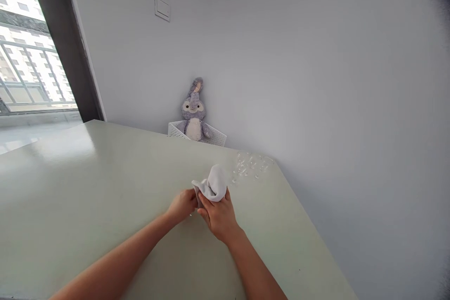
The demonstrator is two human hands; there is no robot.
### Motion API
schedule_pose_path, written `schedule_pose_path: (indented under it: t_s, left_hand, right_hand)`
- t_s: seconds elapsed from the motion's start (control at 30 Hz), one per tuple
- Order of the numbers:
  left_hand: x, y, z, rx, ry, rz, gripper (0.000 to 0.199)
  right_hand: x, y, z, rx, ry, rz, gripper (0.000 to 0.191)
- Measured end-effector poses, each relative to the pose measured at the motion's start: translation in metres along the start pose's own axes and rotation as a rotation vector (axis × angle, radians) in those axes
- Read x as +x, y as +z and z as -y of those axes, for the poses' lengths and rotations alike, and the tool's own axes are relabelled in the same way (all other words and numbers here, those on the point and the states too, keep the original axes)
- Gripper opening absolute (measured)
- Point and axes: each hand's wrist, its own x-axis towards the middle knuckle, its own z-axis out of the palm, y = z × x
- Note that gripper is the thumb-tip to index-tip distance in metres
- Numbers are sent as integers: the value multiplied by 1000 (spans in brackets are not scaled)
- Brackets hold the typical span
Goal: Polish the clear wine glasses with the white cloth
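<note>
A white cloth (216, 182) is bunched up between my two hands above the pale green table (123, 183). My right hand (221, 215) is wrapped against its lower right side, with fingers and thumb pressed to it. On the left, my left hand (183, 204) has its fingers closed at the cloth's greyish lower edge. Something small and pale shows just below my left hand, too small to make out. Several clear, glass-like pieces (242, 168) lie beyond my right hand, near the table's far right corner.
Behind the table's far edge, a grey plush rabbit (193, 115) sits in a white perforated basket (220, 138). A wall with a light switch (162, 7) rises behind it. At the far left is a dark frame (59, 33) beside a bright window view with a railing.
</note>
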Motion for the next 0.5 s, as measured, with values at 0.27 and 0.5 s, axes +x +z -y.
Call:
schedule_pose_path:
  t_s: [0.27, 0.5]
  left_hand:
    - [-22, 13, -16, 533, 513, 5, 25]
    - [-23, 24, -17, 437, 284, -12, 49]
  right_hand:
    - [2, -2, -20, 278, 487, -227, 23]
    - [-1, 10, -36, 1377, 961, -493, 26]
